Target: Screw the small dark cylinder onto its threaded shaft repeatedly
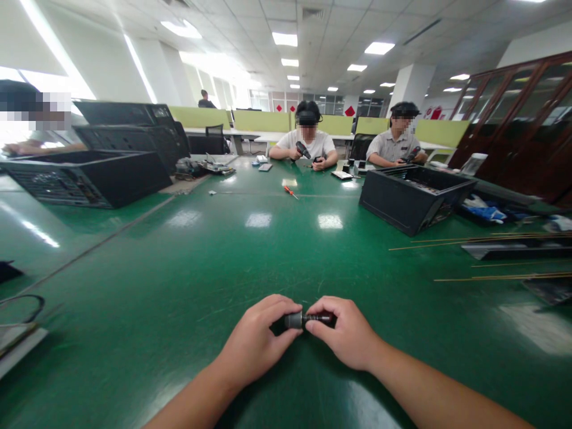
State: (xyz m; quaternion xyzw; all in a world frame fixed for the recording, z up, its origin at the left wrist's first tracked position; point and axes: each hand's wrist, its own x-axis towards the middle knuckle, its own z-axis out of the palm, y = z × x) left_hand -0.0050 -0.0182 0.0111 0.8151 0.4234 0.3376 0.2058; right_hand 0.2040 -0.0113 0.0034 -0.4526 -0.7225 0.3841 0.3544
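Pictured at a glossy green worktop (214,256), spread out beneath and well beyond both hands. Shared with a co-worker in a white shirt (320,143), straight ahead of the hands on the far side, and a co-worker in a collared shirt (393,146), ahead and to the right. Flanked by an open black computer case (89,182), well beyond and left of the left hand, and a smaller black case (393,205), beyond and right of the right hand. Visible far ahead of the hands, in the grasp of the white-shirted co-worker: a black power drill (304,150).

Brought close together in the foreground, with fingertips almost meeting: left hand (257,333) and right hand (351,333). Lying out of reach, straight ahead: a red-handled screwdriver (289,191).

Clamped in the left fingertips, a short gray cylinder (294,321); pinched in the right, end to end with the cylinder, a slim ribbed rod (318,318). Held low between both hands; impossible to tell if touching the worktop.

Judged from the grips, at a fitting or loosening step, direction unclear. Calls next, by the same reading, for a steady left hold, true alignment and a controlled right-hand twist or slide.
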